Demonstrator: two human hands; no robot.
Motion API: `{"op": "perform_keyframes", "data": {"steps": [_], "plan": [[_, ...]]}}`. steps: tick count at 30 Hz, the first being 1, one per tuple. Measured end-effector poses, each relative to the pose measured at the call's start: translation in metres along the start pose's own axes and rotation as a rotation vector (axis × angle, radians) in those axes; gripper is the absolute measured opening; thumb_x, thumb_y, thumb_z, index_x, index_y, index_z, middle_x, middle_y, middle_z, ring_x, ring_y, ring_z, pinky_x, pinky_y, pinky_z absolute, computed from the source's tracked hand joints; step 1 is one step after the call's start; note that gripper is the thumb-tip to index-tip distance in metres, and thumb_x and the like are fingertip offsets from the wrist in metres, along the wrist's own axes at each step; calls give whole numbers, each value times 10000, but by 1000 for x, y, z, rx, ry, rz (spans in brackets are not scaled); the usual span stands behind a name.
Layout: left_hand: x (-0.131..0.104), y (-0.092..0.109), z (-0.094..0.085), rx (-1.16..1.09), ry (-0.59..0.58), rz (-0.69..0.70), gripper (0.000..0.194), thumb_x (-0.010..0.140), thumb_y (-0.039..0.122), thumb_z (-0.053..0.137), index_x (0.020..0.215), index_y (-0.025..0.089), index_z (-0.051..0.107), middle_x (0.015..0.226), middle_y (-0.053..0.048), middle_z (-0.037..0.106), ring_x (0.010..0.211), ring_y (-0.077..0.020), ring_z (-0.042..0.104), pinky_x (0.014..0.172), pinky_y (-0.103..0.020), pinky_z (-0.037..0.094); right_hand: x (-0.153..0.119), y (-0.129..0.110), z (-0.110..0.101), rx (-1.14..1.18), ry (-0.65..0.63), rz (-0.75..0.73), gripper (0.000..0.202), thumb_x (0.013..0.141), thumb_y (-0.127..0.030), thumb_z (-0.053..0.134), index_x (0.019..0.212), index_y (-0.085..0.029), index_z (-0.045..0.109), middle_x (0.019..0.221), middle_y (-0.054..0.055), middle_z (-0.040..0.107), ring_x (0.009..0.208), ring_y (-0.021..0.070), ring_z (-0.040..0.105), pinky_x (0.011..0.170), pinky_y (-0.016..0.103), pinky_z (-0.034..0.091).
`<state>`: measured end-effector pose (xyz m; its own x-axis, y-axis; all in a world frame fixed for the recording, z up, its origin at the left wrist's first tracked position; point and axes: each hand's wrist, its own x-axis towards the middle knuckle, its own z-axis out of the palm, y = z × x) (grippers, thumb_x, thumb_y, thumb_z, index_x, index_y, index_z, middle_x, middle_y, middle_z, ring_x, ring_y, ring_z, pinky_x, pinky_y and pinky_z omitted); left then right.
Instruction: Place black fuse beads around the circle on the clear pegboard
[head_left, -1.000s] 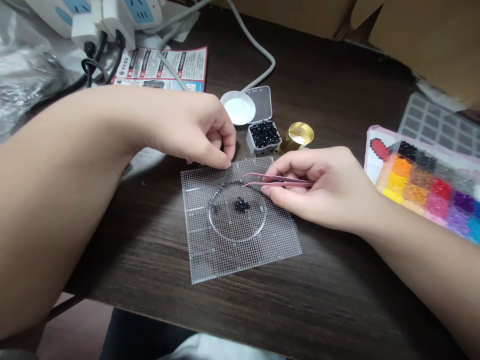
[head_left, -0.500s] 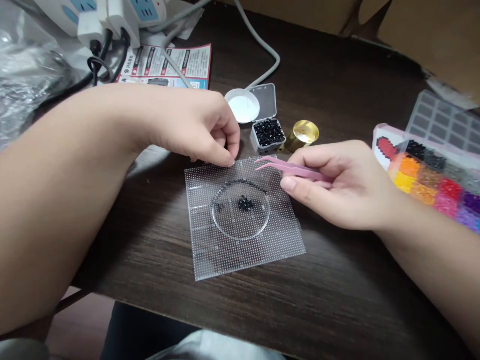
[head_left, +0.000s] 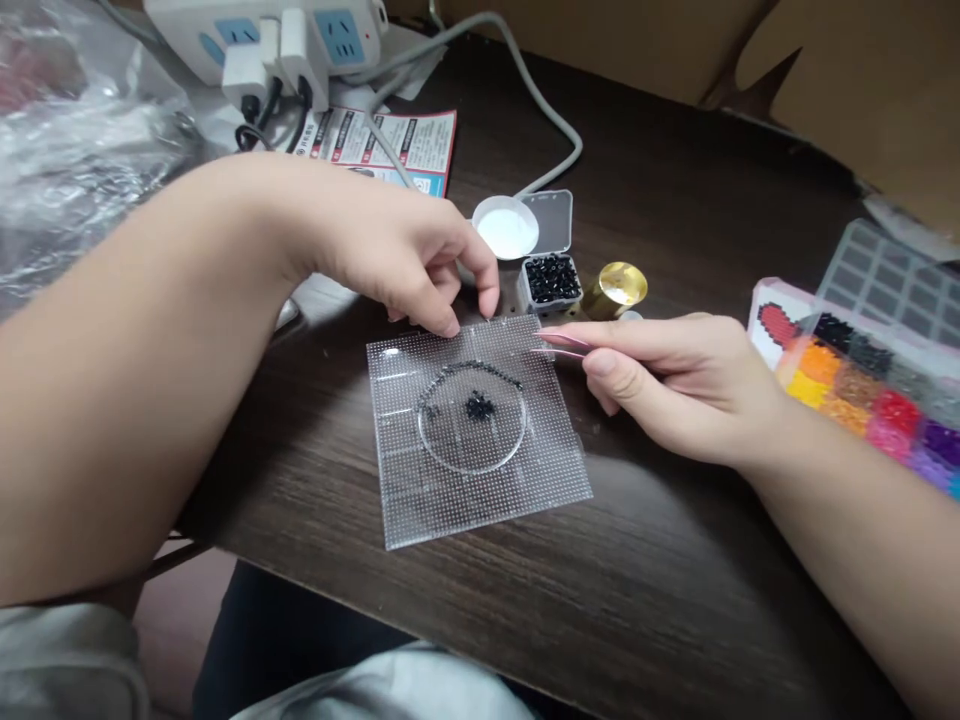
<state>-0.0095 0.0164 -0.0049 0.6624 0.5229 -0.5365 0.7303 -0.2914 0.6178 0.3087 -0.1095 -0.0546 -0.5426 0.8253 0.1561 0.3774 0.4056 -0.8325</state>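
A clear pegboard [head_left: 480,500] lies on the dark table, with a clear ring [head_left: 474,471] on it. Black beads line the ring's upper edge, and a small pile of black beads [head_left: 480,405] sits inside. My left hand [head_left: 427,255] rests at the board's far edge, thumb and forefinger apart, with nothing visible between them. In my right hand [head_left: 675,385] are pink tweezers [head_left: 566,343], their tips parted over the board's far right corner. Beyond the board stands an open box of black beads [head_left: 552,280].
A gold cup [head_left: 621,287] and a white round dish [head_left: 505,228] stand behind the board. At the right is a tray of coloured beads [head_left: 862,385]. Plastic bags [head_left: 82,150], a power strip [head_left: 341,40], a cable and a printed sheet [head_left: 420,140] lie at the back left.
The view has shifted a little. My left thumb and forefinger have spread apart along the board's edge. The tweezers have turned in my right hand and moved nearer the board's far right corner.
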Motion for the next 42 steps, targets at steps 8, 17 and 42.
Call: {"op": "perform_keyframes", "data": {"steps": [8,17,42], "plan": [[-7,4,1,-17,-59,-46,475,1034,402,906,1447,176,851,698,51,656,758,-166,592,787,-347,421,0,1,-3,34,-103,-52,295,1231,-361,862,1452,-221,997,696,-25,780,562,155,694,563,294,531],[-2,11,1,-26,-78,-98,314,805,294,928,1117,283,890,672,42,722,629,-193,625,650,-339,451,-3,4,11,182,88,39,373,1292,-609,800,1241,-242,838,644,-55,639,475,146,545,454,288,385],[-1,12,4,-70,-101,-173,138,853,287,972,801,271,845,722,-22,821,688,-228,773,724,-334,613,-3,-7,15,-24,-36,-81,26,1070,-242,893,1063,-248,869,630,-58,744,430,111,547,433,258,386]]}}
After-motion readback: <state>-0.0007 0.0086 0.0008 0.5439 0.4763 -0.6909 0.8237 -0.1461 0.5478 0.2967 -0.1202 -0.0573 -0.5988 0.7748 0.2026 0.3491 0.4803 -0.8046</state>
